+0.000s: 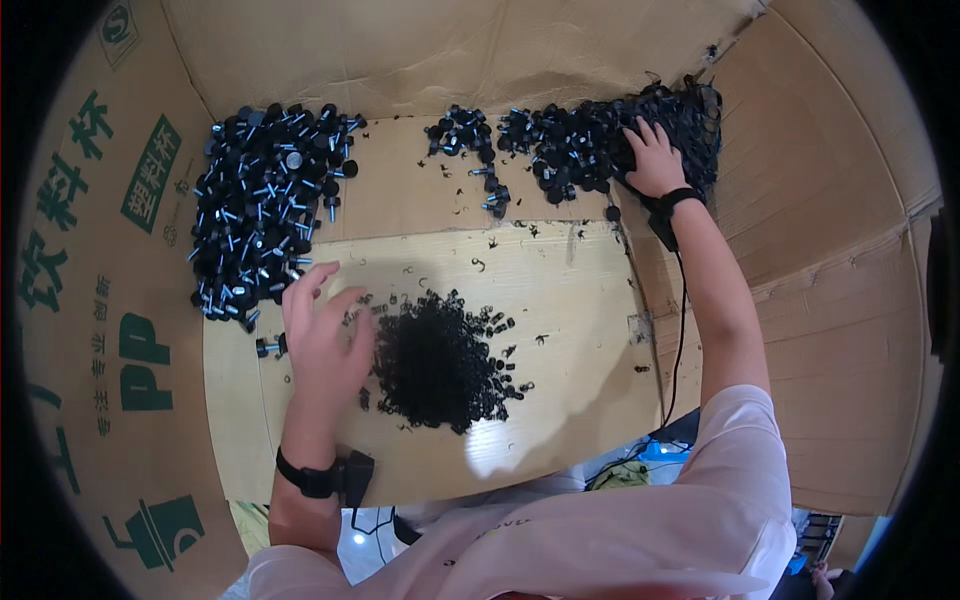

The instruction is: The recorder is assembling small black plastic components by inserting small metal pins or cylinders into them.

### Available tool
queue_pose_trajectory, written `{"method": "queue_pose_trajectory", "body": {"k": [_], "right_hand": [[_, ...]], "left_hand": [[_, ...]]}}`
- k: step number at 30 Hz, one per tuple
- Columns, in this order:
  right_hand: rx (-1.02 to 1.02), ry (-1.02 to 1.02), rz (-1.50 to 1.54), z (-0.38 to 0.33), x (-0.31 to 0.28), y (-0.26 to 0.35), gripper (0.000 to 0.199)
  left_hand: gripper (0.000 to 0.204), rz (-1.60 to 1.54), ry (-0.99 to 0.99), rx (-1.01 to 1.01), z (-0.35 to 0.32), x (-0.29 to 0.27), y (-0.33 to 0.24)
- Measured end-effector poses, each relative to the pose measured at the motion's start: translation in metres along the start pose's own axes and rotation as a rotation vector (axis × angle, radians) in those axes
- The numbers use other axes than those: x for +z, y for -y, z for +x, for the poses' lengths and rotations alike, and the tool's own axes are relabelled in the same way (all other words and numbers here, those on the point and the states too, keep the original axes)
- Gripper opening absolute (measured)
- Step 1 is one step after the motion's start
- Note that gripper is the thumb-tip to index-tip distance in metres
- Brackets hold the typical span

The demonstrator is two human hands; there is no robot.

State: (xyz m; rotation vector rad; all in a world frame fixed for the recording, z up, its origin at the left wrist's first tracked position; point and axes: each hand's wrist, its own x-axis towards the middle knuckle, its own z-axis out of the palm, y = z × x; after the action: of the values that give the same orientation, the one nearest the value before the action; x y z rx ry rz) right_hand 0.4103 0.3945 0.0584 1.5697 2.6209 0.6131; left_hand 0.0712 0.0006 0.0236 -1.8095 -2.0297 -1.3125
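Taking the central mound of small black rings (435,360) on the pale wooden board (570,300) as the landmark, the scene runs like this. Far to its left rises a cardboard wall (90,300) printed in green, and up and to the left of the mound lies a big pile of black knobs with bluish threaded studs (265,205), packed close and spilling toward the board's left edge. Just left of the mound, touching its fringe, is the left hand (325,335): fingers spread and flat, palm down, gripping nothing, with a black band and small device on the wrist (325,478). A few stray rings lie scattered around the mound. Above it and slightly right sits a smaller loose cluster of studded knobs (470,150), then a denser heap of them (575,150) further right. At the upper right, well apart from the mound, the right hand (655,160) rests spread on top of that far heap, beside a black tangle (695,110) in the corner; whether its fingers have closed on a piece I cannot tell, since they press into the parts. A cable (681,330) runs down that forearm. Judging from this, the work is sorting or gathering parts, and it would go best with the left palm kept low and flat so the rings slide together rather than scatter, while the right hand draws only a few knobs at a time so none roll off the board toward the cardboard wall on the right (830,300).
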Motion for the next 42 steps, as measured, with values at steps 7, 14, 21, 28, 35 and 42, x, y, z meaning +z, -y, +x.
{"method": "queue_pose_trajectory", "body": {"k": [7, 14, 21, 28, 35, 42], "right_hand": [[0.09, -0.23, 0.245, 0.009, 0.049, -0.096, 0.056], [0.421, -0.385, -0.046, 0.012, 0.037, -0.067, 0.073], [-0.215, -0.254, -0.374, 0.017, 0.024, -0.031, 0.065], [-0.258, -0.095, -0.168, 0.05, 0.031, -0.011, 0.064], [0.11, -0.063, -0.142, 0.059, 0.026, -0.059, 0.052], [0.254, 0.211, -0.059, 0.087, 0.029, -0.036, 0.044]], "left_hand": [[0.024, 0.001, 0.071, -0.059, -0.002, 0.005, 0.003], [0.024, -0.012, 0.081, -0.072, 0.0, 0.005, -0.002], [0.027, -0.018, 0.13, -0.056, 0.0, 0.004, -0.007], [0.03, -0.023, 0.19, -0.041, 0.0, 0.01, -0.007], [0.029, 0.023, 0.203, -0.101, 0.0, 0.01, 0.0], [0.031, -0.025, 0.175, -0.083, 0.001, 0.015, 0.0]]}}
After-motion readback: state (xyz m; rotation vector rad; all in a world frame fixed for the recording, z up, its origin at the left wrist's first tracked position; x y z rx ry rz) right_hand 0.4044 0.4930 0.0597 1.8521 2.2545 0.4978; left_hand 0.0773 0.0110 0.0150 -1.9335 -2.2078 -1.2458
